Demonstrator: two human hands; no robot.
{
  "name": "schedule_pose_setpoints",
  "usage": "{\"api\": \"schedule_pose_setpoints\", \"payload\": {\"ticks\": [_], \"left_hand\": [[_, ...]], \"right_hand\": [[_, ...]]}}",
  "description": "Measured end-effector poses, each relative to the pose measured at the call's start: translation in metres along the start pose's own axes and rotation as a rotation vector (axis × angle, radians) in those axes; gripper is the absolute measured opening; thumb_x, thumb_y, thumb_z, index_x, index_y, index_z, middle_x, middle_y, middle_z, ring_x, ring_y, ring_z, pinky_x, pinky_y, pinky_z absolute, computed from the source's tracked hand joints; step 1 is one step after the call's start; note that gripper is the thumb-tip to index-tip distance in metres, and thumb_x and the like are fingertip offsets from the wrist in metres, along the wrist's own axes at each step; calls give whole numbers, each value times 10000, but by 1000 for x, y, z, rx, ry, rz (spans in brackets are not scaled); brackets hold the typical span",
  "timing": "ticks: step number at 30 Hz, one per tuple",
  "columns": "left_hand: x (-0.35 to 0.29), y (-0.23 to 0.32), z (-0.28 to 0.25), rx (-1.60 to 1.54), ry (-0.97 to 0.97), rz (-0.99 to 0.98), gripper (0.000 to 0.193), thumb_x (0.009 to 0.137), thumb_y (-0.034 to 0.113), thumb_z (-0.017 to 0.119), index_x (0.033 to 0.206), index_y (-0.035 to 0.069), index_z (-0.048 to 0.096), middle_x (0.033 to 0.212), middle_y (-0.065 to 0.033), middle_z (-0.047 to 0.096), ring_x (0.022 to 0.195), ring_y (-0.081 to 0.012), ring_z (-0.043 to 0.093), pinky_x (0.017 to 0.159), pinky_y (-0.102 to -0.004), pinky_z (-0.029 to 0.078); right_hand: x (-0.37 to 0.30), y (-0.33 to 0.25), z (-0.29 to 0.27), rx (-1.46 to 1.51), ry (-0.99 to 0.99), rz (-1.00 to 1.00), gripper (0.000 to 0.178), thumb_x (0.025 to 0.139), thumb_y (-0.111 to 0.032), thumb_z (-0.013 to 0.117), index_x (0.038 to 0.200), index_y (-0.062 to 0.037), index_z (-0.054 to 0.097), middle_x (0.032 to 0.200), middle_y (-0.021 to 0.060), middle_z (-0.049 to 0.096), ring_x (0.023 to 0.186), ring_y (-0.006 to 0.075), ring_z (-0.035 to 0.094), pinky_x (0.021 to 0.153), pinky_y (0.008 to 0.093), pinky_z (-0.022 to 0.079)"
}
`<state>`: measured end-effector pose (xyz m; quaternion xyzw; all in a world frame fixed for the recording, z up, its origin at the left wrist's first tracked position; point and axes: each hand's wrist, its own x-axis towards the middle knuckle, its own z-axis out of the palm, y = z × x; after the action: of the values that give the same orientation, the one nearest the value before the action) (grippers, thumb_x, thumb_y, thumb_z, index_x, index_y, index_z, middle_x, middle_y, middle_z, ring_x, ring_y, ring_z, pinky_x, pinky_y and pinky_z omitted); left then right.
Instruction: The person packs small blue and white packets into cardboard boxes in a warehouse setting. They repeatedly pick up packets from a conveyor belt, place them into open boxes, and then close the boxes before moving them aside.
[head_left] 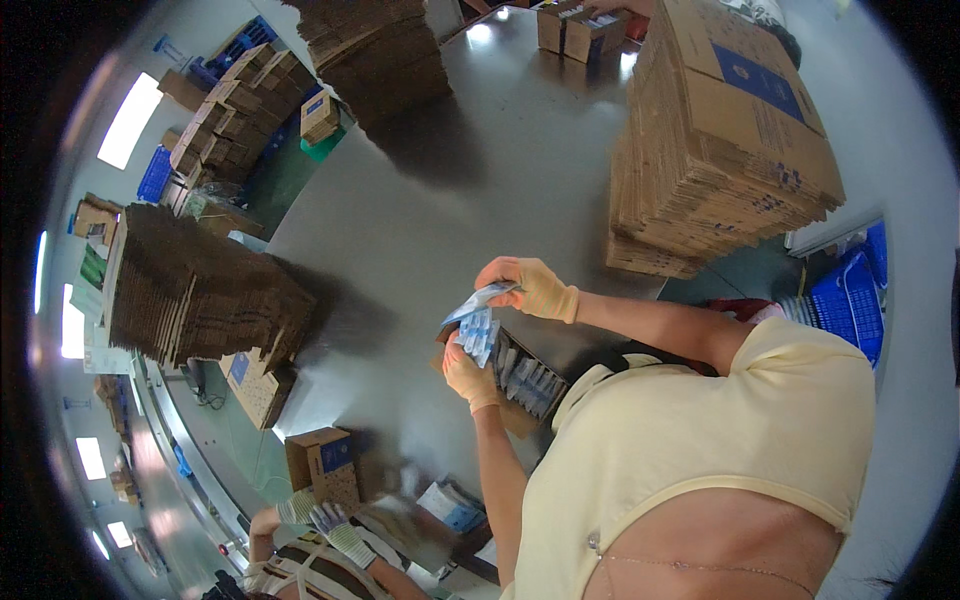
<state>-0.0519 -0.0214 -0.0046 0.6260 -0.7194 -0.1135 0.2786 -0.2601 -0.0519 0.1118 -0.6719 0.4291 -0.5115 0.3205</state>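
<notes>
My left hand [470, 380], in a pale yellow glove, is closed around a small bundle of blue-and-white packets [478, 338]. Just beyond it, my right hand [542, 290], gloved alike, pinches the end of a flat silvery-blue pouch [478, 301]. That pouch slants over the top of the packets. Right below both hands, an open cardboard box [520, 418] holds a row of upright silvery packets [530, 383]. My left hand partly covers the box's far end.
Tall stacks of flattened cartons stand at the right [720, 150], the far side [375, 60] and the left [200, 290] of the metal table [400, 220]. A co-worker's gloved hands [335, 525] are near another carton [325, 465]. Blue baskets [848, 300] sit at the right.
</notes>
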Motion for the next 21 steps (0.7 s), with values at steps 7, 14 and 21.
{"api": "schedule_pose_setpoints", "payload": {"ticks": [7, 14, 21], "left_hand": [[-15, 4, 10, 80, -122, -85, 454, 622, 131, 751, 1002, 53, 514, 988, -124, 615, 952, -352, 584, 806, -420, 479], [-24, 26, 10, 32, -10, -6, 479, 667, 31, 687, 1111, 52, 509, 1065, -101, 615, 1013, -299, 573, 890, -393, 454], [-28, 22, 8, 131, -18, -114, 262, 807, 101, 582, 1065, 65, 558, 1146, -98, 569, 1058, -275, 531, 975, -381, 365]], "right_hand": [[22, 48, 33, -438, -562, -249, 189, 831, -172, 625, 1018, -156, 635, 908, 42, 678, 839, 244, 666, 711, 346, 521], [40, 35, 72, -992, -1052, -226, 257, 815, -229, 611, 1058, -160, 659, 887, 70, 701, 836, 271, 681, 679, 377, 530], [39, 25, 129, -1304, -1432, -151, 363, 794, -224, 627, 1144, -129, 643, 1084, 28, 674, 963, 227, 667, 732, 391, 534]]}}
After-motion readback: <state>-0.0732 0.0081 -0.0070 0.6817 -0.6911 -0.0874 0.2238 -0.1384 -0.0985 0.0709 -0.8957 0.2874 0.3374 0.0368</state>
